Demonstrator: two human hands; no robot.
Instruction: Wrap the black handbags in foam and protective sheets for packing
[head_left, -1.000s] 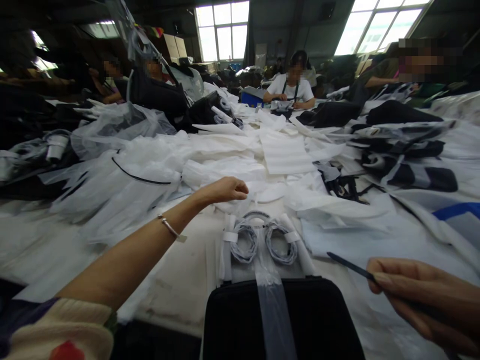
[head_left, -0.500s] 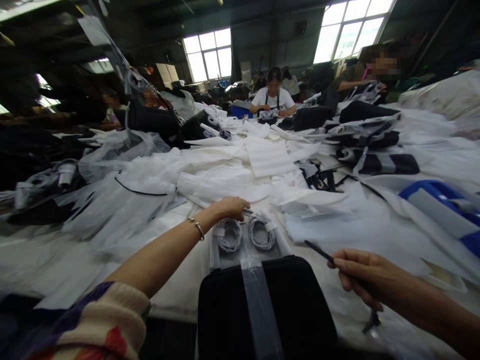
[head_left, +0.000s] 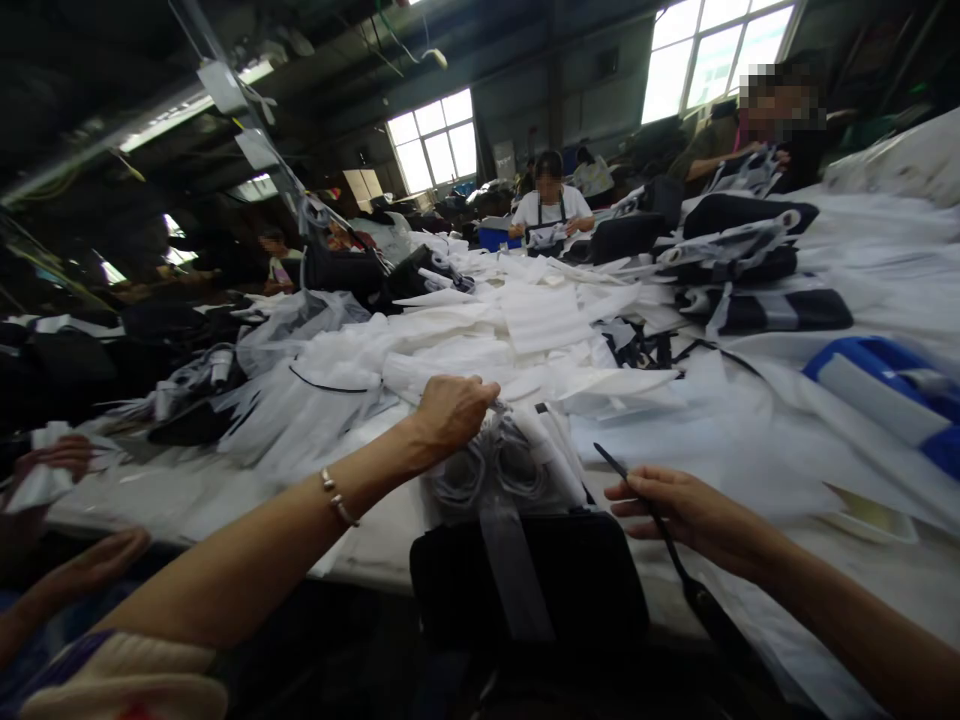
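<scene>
My left hand [head_left: 456,412] is closed on the far edge of a clear plastic wrap around two coiled, wrapped rings [head_left: 519,466]. The wrap joins a black case [head_left: 592,575] at the table's front edge, with a translucent strip [head_left: 517,575] running down its middle. To the right, my right hand [head_left: 667,505] grips a thin black strap [head_left: 664,535], its narrow tip pointing up and left and its wider part hanging below. A rolled white sheet [head_left: 546,450] lies beside the coils on the right.
White foam sheets [head_left: 544,318] cover the table. A blue and grey object [head_left: 874,390] lies at right, near wrapped black items [head_left: 787,310]. Another person's hands [head_left: 97,565] are at far left; people sit across the table.
My left hand has lifted the plastic-wrapped coils, and the black case tilts near the table edge. The strap now hangs lower from my right hand. Another person's hands appear at left.
</scene>
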